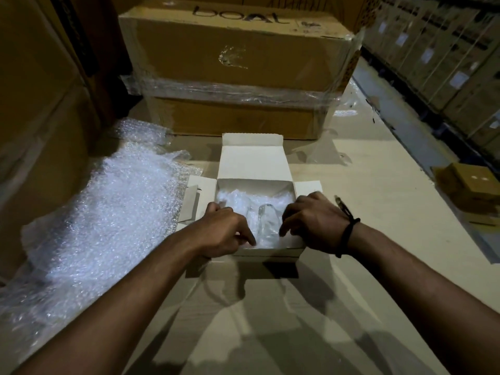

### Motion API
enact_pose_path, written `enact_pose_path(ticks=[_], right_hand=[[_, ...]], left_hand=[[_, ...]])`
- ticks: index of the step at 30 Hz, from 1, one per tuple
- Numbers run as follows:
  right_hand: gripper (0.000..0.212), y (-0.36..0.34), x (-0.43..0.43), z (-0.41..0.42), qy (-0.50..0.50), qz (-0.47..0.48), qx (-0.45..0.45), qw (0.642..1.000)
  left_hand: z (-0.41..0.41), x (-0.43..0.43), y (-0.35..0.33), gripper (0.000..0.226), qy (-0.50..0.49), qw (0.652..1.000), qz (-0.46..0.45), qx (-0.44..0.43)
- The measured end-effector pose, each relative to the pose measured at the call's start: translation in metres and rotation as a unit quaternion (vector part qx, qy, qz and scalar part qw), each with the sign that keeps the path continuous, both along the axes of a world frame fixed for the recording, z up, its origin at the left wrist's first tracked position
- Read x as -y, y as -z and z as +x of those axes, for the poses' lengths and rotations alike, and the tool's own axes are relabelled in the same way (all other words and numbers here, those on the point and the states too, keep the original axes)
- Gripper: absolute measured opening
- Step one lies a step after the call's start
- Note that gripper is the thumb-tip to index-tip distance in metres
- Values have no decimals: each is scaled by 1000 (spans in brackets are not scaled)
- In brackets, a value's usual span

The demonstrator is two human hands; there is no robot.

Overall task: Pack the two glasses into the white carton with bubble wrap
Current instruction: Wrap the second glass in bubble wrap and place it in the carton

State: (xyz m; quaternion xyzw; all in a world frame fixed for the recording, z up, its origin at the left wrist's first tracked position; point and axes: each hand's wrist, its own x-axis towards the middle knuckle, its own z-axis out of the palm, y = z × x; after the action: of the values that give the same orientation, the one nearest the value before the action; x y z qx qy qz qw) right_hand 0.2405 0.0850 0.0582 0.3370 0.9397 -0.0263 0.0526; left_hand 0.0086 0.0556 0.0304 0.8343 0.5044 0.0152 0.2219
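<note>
The white carton [254, 163] lies open on the table with its lid flap folded back. Bubble wrap [243, 197] lines its inside, and one clear glass [266, 226] lies in the middle of it. I see no second glass. My left hand [227, 230] reaches over the carton's left wall, its fingers curled down into the wrap left of the glass. Over the right wall comes my right hand [315, 220], fingers and thumb curled into the wrap right of the glass. The fingertips of both hands are partly hidden in the wrap.
A big loose sheet of bubble wrap [108, 220] spreads over the table to the left. Large brown cartons [238, 63] bound in clear film stand right behind the white carton. A small brown box [470, 185] sits at the right, beyond the table's edge.
</note>
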Motion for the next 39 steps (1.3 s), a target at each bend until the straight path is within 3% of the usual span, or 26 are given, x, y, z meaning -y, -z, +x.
enact_pose_path(ticks=[4, 7, 10, 13, 16, 20, 24, 26, 29, 33, 37, 39], right_hand=[[29, -1, -2, -1, 24, 23, 131, 991], [32, 4, -3, -4, 7, 25, 167, 986], [28, -6, -5, -4, 30, 18, 179, 983], [24, -10, -2, 0, 64, 37, 144, 987], [37, -3, 0, -6, 82, 35, 171, 981], [44, 9, -6, -20, 103, 18, 191, 976], [54, 7, -7, -15, 128, 19, 165, 978], [62, 6, -6, -11, 148, 24, 143, 978], [60, 8, -1, -13, 140, 43, 152, 977], [59, 14, -6, -18, 141, 20, 167, 976], [50, 4, -27, -8, 131, -29, 141, 981], [59, -4, -36, -5, 118, -36, 136, 983]], left_hand=[[-7, -1, -7, 54, -5, 1000, 23, -4], [4, 1, -11, 71, 30, 998, -8, -50], [12, 3, -12, 67, 29, 997, -17, -76], [-1, 2, -18, 49, -34, 995, 59, -70], [-19, 0, -26, 20, -46, 973, 123, -189], [-14, -1, -22, 36, -18, 940, 128, -317], [-12, 2, -14, 42, -61, 948, 122, -289], [-12, 4, -15, 54, -91, 952, 124, -265], [0, 5, -14, 71, -96, 944, 114, -296], [9, 0, -15, 65, -77, 940, 92, -318], [-20, -6, -27, 47, -73, 965, 106, -228], [-31, -10, -31, 54, -63, 959, 124, -249]])
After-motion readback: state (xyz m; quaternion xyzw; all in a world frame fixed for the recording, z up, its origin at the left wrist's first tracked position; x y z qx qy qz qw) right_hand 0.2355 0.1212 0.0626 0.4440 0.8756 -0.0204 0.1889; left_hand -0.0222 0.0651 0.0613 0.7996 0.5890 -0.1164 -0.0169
